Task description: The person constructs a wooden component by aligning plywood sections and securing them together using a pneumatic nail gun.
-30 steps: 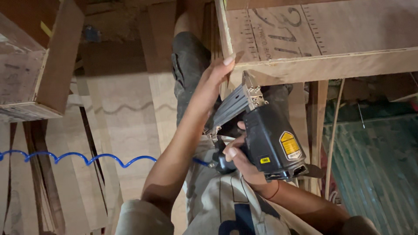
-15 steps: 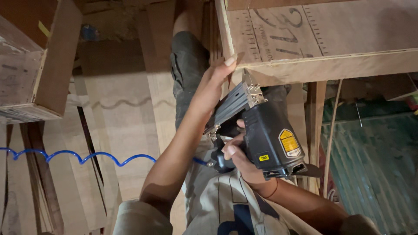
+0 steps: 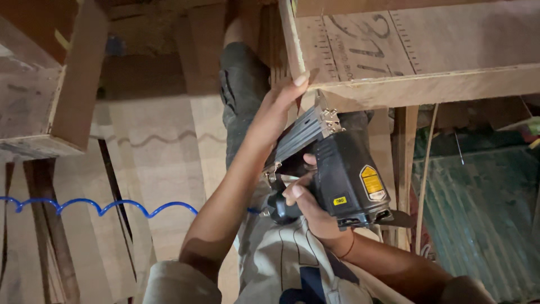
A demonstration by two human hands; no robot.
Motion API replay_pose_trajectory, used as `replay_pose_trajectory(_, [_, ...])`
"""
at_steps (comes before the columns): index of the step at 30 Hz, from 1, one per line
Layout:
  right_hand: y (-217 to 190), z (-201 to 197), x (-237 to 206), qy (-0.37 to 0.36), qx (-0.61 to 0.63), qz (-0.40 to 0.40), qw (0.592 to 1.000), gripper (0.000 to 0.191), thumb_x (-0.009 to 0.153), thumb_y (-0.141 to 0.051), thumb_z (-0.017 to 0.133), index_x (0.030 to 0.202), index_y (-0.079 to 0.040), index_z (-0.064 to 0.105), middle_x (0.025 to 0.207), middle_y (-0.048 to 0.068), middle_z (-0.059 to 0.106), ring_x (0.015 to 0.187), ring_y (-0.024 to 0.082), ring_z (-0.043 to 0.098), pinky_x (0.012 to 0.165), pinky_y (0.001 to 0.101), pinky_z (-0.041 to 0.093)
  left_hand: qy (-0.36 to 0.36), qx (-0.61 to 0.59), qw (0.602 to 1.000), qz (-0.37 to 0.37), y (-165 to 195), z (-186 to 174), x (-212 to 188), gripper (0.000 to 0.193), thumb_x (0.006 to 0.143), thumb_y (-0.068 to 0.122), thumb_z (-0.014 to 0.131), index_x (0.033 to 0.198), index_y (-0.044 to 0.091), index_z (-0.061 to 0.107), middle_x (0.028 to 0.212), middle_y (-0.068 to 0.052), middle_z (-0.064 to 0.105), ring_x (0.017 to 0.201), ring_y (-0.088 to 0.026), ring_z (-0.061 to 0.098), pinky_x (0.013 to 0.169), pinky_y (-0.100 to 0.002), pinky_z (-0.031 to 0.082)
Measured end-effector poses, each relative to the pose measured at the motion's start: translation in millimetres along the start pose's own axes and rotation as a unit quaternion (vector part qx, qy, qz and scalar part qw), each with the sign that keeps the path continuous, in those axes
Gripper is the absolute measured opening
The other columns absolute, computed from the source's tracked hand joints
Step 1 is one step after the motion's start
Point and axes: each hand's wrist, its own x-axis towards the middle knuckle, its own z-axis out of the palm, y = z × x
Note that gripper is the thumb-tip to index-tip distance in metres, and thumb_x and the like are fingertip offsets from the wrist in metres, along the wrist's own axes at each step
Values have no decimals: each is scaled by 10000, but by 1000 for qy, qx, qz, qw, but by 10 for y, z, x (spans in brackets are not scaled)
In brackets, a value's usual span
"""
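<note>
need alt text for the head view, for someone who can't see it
Seen from above, the right hand grips a black pneumatic nail gun with its nose against a plywood panel's edge, while the left hand steadies that panel. A blue coiled air hose trails left.

Woodworking shop: plywood panels (image 3: 152,163), nail gun (image 3: 343,174).

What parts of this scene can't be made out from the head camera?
- Nail gun nose: hidden in the head view where it meets the plywood panel.
- Right hand fingers: partly hidden behind the gun's grip.
- Plywood panel: cut off by the top and right edges.
- Blue coiled hose: its far end leaves the left edge.
</note>
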Motion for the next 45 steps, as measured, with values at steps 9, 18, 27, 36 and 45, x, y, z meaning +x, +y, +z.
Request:
replay_pose_trajectory(9, [2,145,-63,72,102,81,989,369,956,41,604,1296,35,459,802,107,678,730,191,683,755,334,575,-41,94,994,-30,47,-217,-57,725,995,561,542,1406,-36,565,1348,-115,644,1277,-189,553,1102,-299,386])
replay_pose_trajectory(18, [-139,170,-133,95,221,42,970,513,941,91,562,1425,21,407,832,114,619,777,205,663,818,392,601,254,103,961,29,459,-814,-922,458,1078,281,549,1473,50,525,1315,-125,671,1050,-235,464,884,-351,366])
replay_pose_trajectory(27, [-15,-229,-252,142,233,34,961,553,930,95,559,1454,42,391,847,111,597,775,214,648,805,396,588,72,363,926,71,426,-358,-1171,497,991,241,699,1396,4,538,1330,-162,651,1277,-253,608,1076,-359,453])
replay_pose_trajectory(36, [303,-562,-376,111,184,-4,977,563,927,52,531,1468,83,378,832,100,632,764,220,655,791,372,584,83,434,894,76,148,16,-1325,479,983,298,705,1355,23,581,1297,-175,656,1233,-327,634,1034,-368,489])
replay_pose_trajectory(45, [379,-642,-387,16,111,-75,991,552,1008,78,502,1536,78,342,820,93,613,779,210,645,839,348,557,92,367,902,208,-389,354,-1530,628,943,286,748,1425,-29,496,1352,-245,576,1249,-361,609,1012,-382,502])
